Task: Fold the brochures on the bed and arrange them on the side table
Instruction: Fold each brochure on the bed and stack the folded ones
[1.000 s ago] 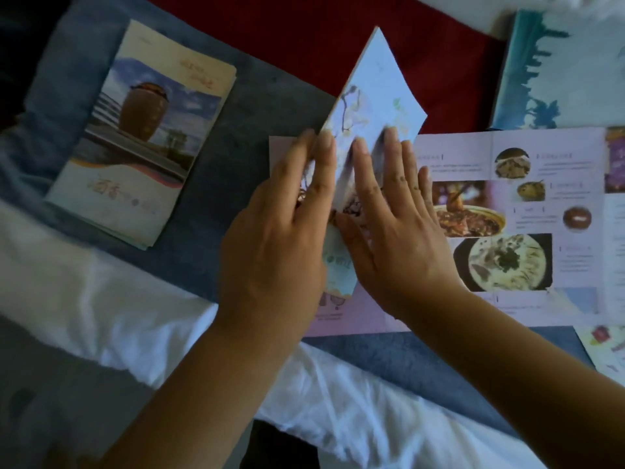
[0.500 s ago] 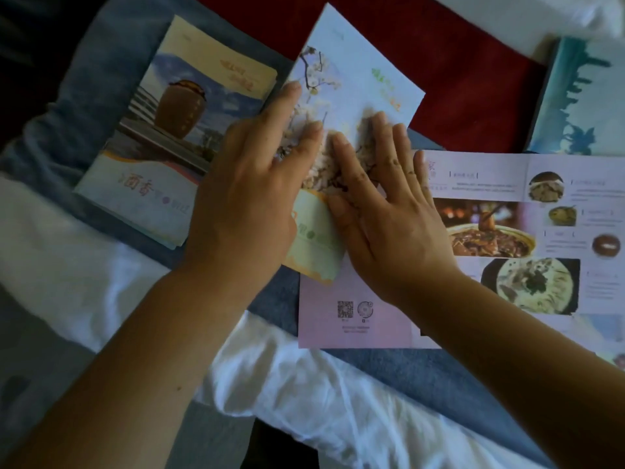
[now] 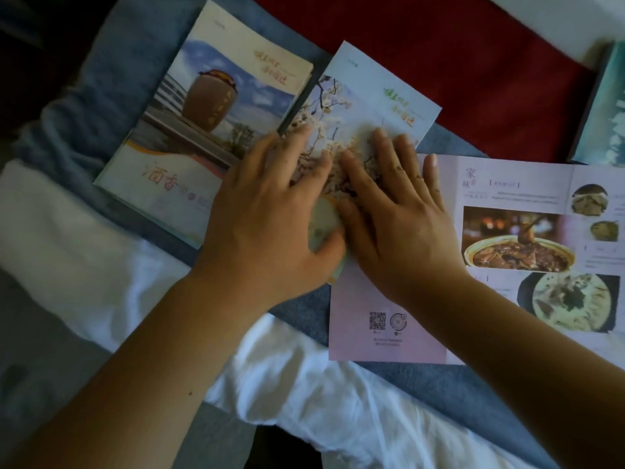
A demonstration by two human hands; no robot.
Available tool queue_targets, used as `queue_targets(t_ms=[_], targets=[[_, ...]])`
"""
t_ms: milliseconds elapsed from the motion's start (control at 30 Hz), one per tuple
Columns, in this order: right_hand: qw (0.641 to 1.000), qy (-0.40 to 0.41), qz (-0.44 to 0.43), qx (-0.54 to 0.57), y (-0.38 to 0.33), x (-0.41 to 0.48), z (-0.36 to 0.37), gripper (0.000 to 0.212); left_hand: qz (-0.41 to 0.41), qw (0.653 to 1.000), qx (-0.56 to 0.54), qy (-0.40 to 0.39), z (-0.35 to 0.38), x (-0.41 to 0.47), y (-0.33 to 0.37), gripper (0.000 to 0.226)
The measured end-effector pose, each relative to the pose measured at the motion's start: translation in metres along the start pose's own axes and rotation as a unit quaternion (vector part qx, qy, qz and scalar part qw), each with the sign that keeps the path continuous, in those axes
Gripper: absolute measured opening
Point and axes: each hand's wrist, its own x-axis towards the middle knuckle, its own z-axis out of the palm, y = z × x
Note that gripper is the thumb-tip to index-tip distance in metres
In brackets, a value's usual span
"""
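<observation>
Findings: the lower half of the blossom brochure (image 3: 372, 96) is hidden beneath both hands, and its print is too blurred to read. The teal brochure (image 3: 608, 106) and the unfolded pink food brochure (image 3: 389, 316) are cut off at the right edge.

The left hand (image 3: 270, 211) and right hand (image 3: 395, 211) lie flat with fingers straight, pressing the blossom brochure and gripping nothing.

That brochure is a glossy paper rectangle on the bed. It touches the pink sheet's left end and sits just beside the jar-cover brochure (image 3: 203, 130).

Bedding consists of a napped blue blanket (image 3: 118, 79), a smooth red cloth (image 3: 456, 62) and a crumpled white sheet (image 3: 304, 401).
</observation>
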Motion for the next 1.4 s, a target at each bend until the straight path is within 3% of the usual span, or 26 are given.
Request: queue_targets(t_ms=[100, 233, 533, 800, 1400], targets=[[1.0, -0.004, -0.002, 0.0, 0.001, 0.001, 0.0, 0.054, -0.023, 0.999, 0.016, -0.043, -0.002, -0.011, 0.008, 0.096], [1.0, -0.012, -0.005, 0.005, 0.0, 0.004, 0.001, 0.053, -0.05, 0.997, 0.015, -0.05, 0.002, -0.019, 0.014, 0.101], [1.0, -0.009, -0.002, 0.023, -0.02, 0.013, 0.004, 0.054, -0.036, 0.997, 0.061, -0.002, -0.013, -0.02, 0.004, 0.096], [0.998, -0.014, -0.054, 0.03, -0.066, 0.048, 0.02, 0.056, -0.06, 0.995, 0.077, 0.033, -0.027, -0.042, -0.051, 0.089], [0.998, -0.003, -0.063, -0.015, -0.092, 0.08, 0.036, 0.052, -0.059, 0.997, 0.043, 0.004, -0.014, -0.035, -0.103, 0.091]])
